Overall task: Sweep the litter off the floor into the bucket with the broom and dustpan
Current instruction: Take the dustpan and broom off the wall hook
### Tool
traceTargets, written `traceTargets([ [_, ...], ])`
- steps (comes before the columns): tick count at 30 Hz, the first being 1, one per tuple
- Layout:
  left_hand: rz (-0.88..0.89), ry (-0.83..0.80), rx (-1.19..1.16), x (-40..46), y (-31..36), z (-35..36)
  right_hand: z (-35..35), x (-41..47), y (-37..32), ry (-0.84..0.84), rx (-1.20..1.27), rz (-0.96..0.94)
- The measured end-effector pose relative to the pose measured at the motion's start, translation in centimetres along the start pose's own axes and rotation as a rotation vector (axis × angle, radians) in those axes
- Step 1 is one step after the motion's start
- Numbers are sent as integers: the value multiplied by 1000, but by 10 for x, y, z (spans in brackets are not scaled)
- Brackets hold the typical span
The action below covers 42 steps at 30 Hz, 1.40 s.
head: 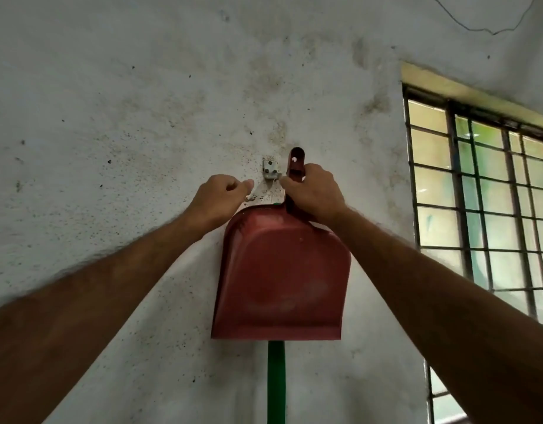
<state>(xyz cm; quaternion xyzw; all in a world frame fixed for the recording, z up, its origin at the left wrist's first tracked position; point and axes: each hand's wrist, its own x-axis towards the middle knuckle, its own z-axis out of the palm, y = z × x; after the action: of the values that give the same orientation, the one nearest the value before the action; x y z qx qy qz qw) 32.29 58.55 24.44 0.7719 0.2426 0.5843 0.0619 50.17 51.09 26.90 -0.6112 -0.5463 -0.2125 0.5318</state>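
Note:
A red dustpan (282,273) hangs flat against the white wall, handle up, just right of a small metal wall hook (270,171). My right hand (314,192) is closed around the dustpan's handle. My left hand (219,198) is level with it on the left, fingers curled, fingertips near the hook; whether it pinches a thin string there I cannot tell. Below the dustpan a green broom handle (276,382) runs straight down the wall, its top hidden behind the pan. The bucket and the litter are out of view.
The stained white wall (126,133) fills most of the view. A barred window (484,191) with a dark metal grille stands at the right. A thin wire (493,32) droops across the upper right corner.

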Motion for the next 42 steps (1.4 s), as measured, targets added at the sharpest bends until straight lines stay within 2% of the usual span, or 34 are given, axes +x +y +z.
traceTargets([
  [3, -109, -203, -184, -19, 14, 4, 4, -41, 2, -49, 22, -75],
  [5, -189, -346, -215, -35, 23, 10, 13, -72, 5, -82, 5, -122],
  [6, -208, -366, -205, -42, 25, 15, 17, -86, 7, -79, -1, -141],
  [12, -284, -269, -226, -78, 25, 33, 32, -124, 19, -115, 81, -175],
  [13, -294, -238, -230, -81, 24, 33, 30, -122, 23, -174, 119, -199],
  [15, -315, -166, -240, -85, 22, 27, 23, -110, 33, -395, 266, -220],
  [17, -339, -156, -266, -88, 17, 18, 19, -95, 44, -536, 459, -95],
  [19, -344, -188, -293, -93, 15, 9, 30, -80, 54, -401, 478, 67],
  [21, -341, -194, -330, -97, 17, 7, 46, -67, 57, -250, 349, 178],
  [22, -343, -183, -345, -98, 20, 8, 53, -62, 56, -221, 293, 236],
  [24, -342, -144, -362, -97, 25, 12, 63, -53, 49, -272, 210, 304],
  [26, -321, -113, -360, -97, 29, 15, 67, -48, 43, -365, 97, 267],
  [30, -295, -91, -423, -104, 31, 12, 66, -40, 37, -368, 29, 208],
  [35, -376, -155, -546, -115, 27, 12, 39, -17, 33, -221, 173, 223],
  [39, -469, -221, -629, -120, 18, 9, 7, -1, 11, -118, 213, 138],
  [42, -447, -271, -580, -129, 10, 8, -8, -17, -6, -48, 207, 61],
])
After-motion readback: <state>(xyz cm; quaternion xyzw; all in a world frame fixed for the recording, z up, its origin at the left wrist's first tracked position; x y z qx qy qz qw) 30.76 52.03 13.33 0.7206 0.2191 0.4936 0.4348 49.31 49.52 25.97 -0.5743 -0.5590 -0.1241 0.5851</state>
